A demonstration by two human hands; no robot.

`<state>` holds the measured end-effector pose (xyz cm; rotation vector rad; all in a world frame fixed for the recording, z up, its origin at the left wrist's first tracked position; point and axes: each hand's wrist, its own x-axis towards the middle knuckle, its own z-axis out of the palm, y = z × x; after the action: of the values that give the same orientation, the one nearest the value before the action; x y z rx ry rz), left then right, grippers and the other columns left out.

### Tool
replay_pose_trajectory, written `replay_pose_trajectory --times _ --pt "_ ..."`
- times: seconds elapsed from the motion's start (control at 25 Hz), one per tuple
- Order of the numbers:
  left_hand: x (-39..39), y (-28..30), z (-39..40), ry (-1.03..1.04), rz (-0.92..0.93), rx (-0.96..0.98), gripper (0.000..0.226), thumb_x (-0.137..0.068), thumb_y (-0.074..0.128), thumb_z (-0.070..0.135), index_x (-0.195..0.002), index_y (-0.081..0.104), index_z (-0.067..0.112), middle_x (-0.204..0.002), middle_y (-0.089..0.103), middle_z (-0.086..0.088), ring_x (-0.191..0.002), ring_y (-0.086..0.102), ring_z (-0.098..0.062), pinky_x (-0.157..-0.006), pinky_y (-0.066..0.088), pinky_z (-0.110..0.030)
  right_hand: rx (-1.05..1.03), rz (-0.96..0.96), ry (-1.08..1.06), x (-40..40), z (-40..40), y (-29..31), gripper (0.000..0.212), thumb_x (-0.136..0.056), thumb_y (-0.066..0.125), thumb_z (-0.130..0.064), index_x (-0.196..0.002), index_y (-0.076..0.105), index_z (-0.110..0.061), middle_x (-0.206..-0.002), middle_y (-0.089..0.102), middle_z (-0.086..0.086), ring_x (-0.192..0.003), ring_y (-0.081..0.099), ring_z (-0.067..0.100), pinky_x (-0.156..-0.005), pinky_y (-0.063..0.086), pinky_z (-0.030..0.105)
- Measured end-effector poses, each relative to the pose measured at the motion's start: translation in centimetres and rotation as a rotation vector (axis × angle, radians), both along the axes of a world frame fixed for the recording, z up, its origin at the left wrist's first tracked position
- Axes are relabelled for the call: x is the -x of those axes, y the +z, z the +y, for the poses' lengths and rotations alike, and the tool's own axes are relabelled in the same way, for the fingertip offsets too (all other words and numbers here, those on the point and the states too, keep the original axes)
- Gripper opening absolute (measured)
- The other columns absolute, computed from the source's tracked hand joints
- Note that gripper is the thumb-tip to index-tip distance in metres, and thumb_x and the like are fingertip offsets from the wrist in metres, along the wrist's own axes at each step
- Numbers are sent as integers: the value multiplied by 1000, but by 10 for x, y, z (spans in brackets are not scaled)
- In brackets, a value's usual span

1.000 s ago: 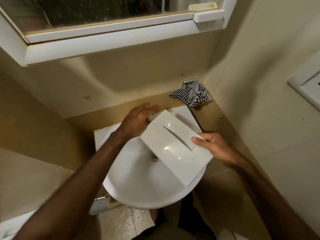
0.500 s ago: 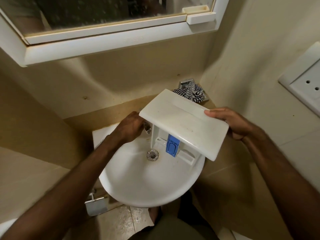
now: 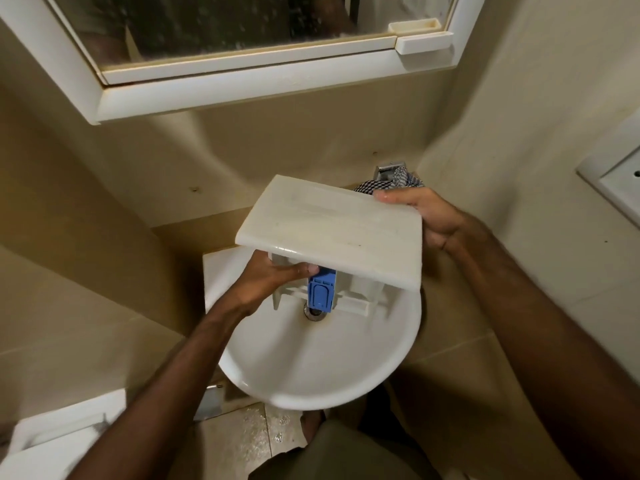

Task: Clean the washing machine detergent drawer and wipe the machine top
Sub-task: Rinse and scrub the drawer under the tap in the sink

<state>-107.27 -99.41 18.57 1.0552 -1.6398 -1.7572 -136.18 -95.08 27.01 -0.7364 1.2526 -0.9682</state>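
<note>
The white detergent drawer [image 3: 332, 230] hangs over the round white sink [image 3: 318, 368], its broad front panel facing up and its body pointing down toward the drain. A blue insert [image 3: 321, 292] shows in the drawer body under the panel. My right hand [image 3: 426, 216] grips the panel's right end. My left hand [image 3: 273, 278] holds the drawer body from the left, fingers curled round its side just beside the blue insert. A black-and-white checked cloth [image 3: 391, 183] lies behind the drawer in the corner, mostly hidden.
A white-framed mirror cabinet [image 3: 242, 81] hangs on the wall above. The beige wall closes in on the right with a white socket plate [image 3: 616, 188]. A white object [image 3: 59, 431] sits at lower left. Wet floor tiles [image 3: 249, 441] lie below the sink.
The drawer was turned from panel-down in the sink to panel-up and lifted. My left hand left the tap area and took hold of the drawer body. My right hand kept its grip.
</note>
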Motion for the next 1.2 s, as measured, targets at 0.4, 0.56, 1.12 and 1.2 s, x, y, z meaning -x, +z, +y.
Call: replay_pose_trajectory --times 0.4,0.56,1.12,1.2 --pt "-21 -41 24 345 49 -69 67 -72 94 27 -131 66 15 -123 75 -4 -117 70 -22 -106 53 -52 6 86 -215 -43 65 -115 23 -106 48 -22 -112 70 -19 -122 75 4 -120 67 26 -100 56 53" --pt "-4 -12 25 344 107 17 63 -67 96 17 -123 69 18 -118 77 -1 -114 72 -19 -99 58 -39 273 669 -113 -65 71 -106 9 -99 66 -22 -105 72 -20 -102 76 -9 -100 70 3 -84 60 34" --pt "-3 -12 42 360 1 62 43 -75 90 13 -111 71 26 -108 78 6 -104 73 -12 -77 58 -40 452 1012 -449 -85 79 -112 32 -98 59 -10 -68 51 -15 -57 50 -6 -54 49 15 -56 36 26" --pt "-11 -3 34 376 -6 129 34 -76 85 18 -105 68 18 -104 73 3 -100 67 -16 -84 55 -42 559 990 -576 -84 75 -86 18 -88 63 2 -71 60 -2 -60 60 11 -62 55 26 -60 47 33"
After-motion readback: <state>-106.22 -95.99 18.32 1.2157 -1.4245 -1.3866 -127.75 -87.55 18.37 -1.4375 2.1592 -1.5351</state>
